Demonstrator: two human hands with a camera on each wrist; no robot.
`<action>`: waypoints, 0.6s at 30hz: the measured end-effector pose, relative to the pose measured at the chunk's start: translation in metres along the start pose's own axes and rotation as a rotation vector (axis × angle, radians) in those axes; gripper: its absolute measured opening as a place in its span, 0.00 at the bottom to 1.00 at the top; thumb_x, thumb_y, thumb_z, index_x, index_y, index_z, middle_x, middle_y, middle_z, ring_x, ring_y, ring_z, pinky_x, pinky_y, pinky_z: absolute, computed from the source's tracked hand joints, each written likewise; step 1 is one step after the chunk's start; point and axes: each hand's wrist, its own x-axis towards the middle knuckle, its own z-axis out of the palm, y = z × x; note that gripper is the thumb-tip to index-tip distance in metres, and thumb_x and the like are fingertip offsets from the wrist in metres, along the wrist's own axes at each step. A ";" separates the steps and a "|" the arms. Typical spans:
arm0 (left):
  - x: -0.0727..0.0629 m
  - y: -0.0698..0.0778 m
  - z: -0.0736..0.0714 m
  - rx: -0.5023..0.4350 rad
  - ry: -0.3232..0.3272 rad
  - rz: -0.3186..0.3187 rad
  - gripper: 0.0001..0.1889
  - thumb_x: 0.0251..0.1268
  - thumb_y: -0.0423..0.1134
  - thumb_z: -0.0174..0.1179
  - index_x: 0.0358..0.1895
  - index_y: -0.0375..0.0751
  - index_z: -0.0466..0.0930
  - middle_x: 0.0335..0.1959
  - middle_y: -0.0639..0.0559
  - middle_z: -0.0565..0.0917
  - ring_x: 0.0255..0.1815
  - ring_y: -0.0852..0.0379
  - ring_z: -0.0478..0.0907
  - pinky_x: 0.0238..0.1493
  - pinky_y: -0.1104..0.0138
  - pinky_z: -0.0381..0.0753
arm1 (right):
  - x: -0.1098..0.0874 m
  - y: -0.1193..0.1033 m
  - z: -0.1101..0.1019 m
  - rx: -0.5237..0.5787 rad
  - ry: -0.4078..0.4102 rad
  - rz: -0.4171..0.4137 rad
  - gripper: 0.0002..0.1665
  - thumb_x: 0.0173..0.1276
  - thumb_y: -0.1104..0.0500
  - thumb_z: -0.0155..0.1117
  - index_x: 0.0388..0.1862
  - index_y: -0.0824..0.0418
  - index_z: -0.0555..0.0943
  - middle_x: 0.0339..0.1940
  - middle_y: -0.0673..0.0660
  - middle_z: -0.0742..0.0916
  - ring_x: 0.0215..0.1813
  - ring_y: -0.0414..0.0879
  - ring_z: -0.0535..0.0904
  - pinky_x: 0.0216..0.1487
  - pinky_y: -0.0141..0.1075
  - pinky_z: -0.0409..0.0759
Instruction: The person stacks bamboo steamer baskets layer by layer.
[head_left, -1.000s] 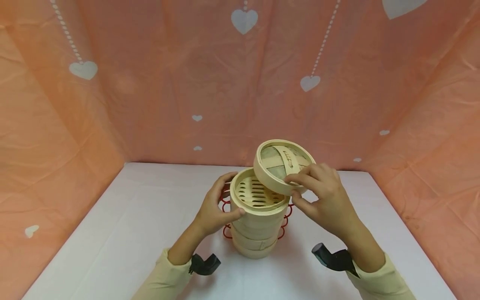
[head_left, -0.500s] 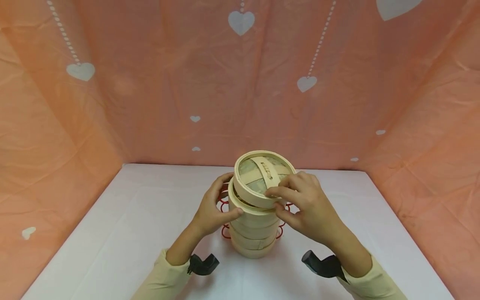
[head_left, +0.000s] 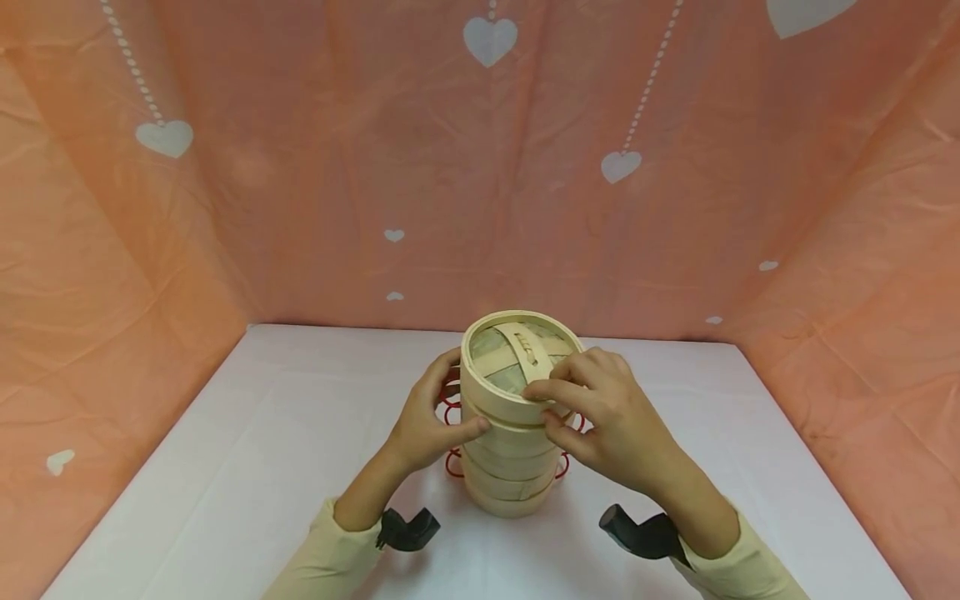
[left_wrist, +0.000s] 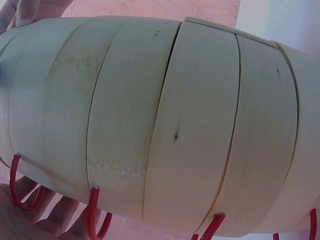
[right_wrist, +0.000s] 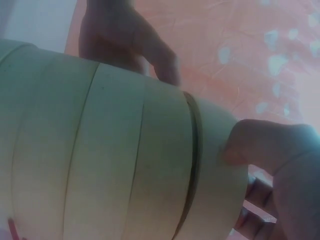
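Observation:
A tall round stack of bamboo steamer baskets (head_left: 504, 471) stands upright on the table, with red loop handles (left_wrist: 95, 215) down its sides. On top sits the bamboo lid (head_left: 497, 363), woven inside its raised rim and crossed by flat strips. My left hand (head_left: 427, 417) grips the upper part of the stack from the left, thumb in front and fingers round behind, partly hidden. With thumb and fingers my right hand (head_left: 611, 410) pinches the lid's front-right rim. A dark, narrow seam shows between the lid (right_wrist: 215, 170) and the top basket in the right wrist view.
The white table (head_left: 330, 392) reaches back to a pink-orange cloth backdrop (head_left: 322, 167) printed with pale hearts. Cloth also closes in both sides. Black wrist mounts (head_left: 408, 530) stick out below each hand, near the stack's base.
The lid has moved left and down from a tilted position at the right, covering the slatted top basket. My right hand moved with it; the left hand kept its hold.

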 end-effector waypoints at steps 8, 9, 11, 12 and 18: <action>0.000 -0.001 0.000 0.007 -0.002 -0.007 0.46 0.50 0.62 0.67 0.69 0.42 0.63 0.62 0.44 0.74 0.61 0.47 0.73 0.58 0.53 0.77 | -0.001 -0.003 0.001 -0.007 0.003 -0.003 0.18 0.49 0.65 0.67 0.40 0.49 0.85 0.33 0.46 0.79 0.37 0.42 0.71 0.45 0.44 0.68; 0.000 -0.001 0.000 0.008 -0.001 -0.008 0.46 0.50 0.62 0.67 0.69 0.42 0.63 0.62 0.45 0.74 0.61 0.47 0.73 0.58 0.54 0.77 | -0.001 -0.003 0.001 -0.008 0.004 -0.003 0.18 0.49 0.65 0.67 0.40 0.49 0.85 0.33 0.46 0.79 0.37 0.42 0.71 0.46 0.44 0.68; -0.001 -0.001 0.000 0.009 0.000 -0.008 0.45 0.50 0.62 0.68 0.69 0.42 0.63 0.62 0.45 0.74 0.61 0.48 0.73 0.58 0.56 0.77 | -0.001 -0.004 0.001 -0.008 0.004 -0.002 0.18 0.50 0.65 0.67 0.40 0.49 0.85 0.33 0.46 0.79 0.38 0.42 0.71 0.46 0.44 0.68; -0.001 -0.001 0.000 0.009 -0.001 -0.006 0.45 0.50 0.62 0.68 0.69 0.43 0.63 0.62 0.45 0.74 0.61 0.48 0.73 0.58 0.57 0.77 | -0.001 -0.004 0.001 -0.007 0.004 -0.002 0.18 0.50 0.65 0.67 0.40 0.49 0.85 0.33 0.46 0.79 0.38 0.42 0.71 0.46 0.44 0.68; -0.002 -0.002 0.002 0.017 0.002 0.015 0.45 0.52 0.61 0.67 0.70 0.44 0.62 0.62 0.46 0.73 0.61 0.48 0.73 0.58 0.62 0.78 | -0.002 -0.004 0.001 -0.008 0.003 -0.002 0.18 0.50 0.65 0.66 0.40 0.49 0.85 0.34 0.46 0.79 0.38 0.42 0.71 0.46 0.43 0.67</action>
